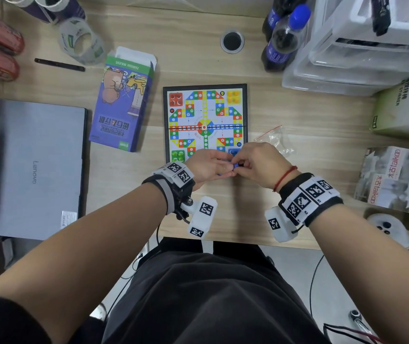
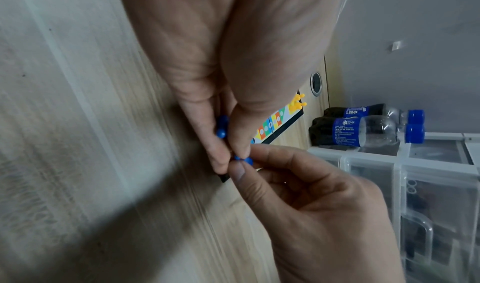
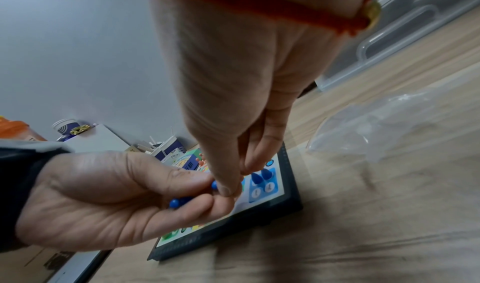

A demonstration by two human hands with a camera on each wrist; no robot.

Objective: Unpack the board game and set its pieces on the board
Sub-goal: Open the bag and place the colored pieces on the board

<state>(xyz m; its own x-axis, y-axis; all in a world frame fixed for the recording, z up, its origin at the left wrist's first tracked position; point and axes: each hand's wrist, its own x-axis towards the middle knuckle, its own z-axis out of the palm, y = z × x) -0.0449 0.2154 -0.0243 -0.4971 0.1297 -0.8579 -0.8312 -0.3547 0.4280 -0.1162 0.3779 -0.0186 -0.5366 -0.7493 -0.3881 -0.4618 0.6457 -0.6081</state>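
Note:
The folding game board (image 1: 204,112) lies open at the desk's middle. Red pieces (image 1: 175,99), yellow pieces (image 1: 233,96) and green pieces (image 1: 178,155) stand in their corners. Two blue pieces (image 3: 261,175) stand on the blue corner. Over the board's near edge my left hand (image 1: 225,170) holds a couple of blue pieces (image 2: 222,127) in curled fingers. My right hand (image 1: 238,165) meets it and pinches one blue piece (image 2: 244,160) between thumb and forefinger, at the left hand's fingertips.
The opened game box (image 1: 124,103) lies left of the board, an empty clear bag (image 1: 276,140) right of it. A closed laptop (image 1: 34,167) fills the left. Bottles (image 1: 283,38) and plastic drawers (image 1: 362,55) stand at the back right.

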